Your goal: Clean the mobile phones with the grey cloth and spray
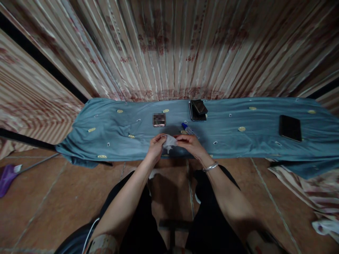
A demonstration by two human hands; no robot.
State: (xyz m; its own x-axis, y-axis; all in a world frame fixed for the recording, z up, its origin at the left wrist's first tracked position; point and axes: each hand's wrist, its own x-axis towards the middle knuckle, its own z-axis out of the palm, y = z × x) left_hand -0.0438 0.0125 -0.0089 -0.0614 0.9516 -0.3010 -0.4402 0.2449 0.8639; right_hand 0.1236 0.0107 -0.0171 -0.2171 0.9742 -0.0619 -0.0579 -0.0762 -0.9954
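Note:
A small white cloth or tissue is stretched between my hands above the near edge of the blue bench cover. My left hand pinches its left side, and my right hand grips its right side with the fingertips. Just beyond my right hand lies a clear bottle with a blue cap, partly hidden by that hand. Farther back sits a small dark device with a shiny rim, its face blurred out. Right of it, a small dark wallet-like item rests on a larger black flat device.
The blue patterned cover drapes a long narrow bench. A black tablet-like item lies at its right end. Striped curtains hang behind and at the sides. On the tiled floor at left is a purple broom or dustpan head.

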